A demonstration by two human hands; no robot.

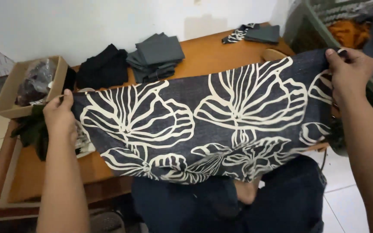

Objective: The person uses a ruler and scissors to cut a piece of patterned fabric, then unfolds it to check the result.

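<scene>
Here the left hand [59,113] and right hand [348,71] each pinch a corner of the dark floral cloth [203,125] — stretched taut above the worktop [208,54].

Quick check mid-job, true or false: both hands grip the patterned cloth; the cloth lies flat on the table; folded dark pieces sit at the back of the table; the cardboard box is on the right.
1. Left hand and right hand each grip a top corner of the patterned cloth. True.
2. The cloth lies flat on the table. False: it is held up, spread between the hands.
3. Folded grey pieces and black pieces sit behind it. True.
4. The cardboard box is on the right. False: it is on the left.
</scene>
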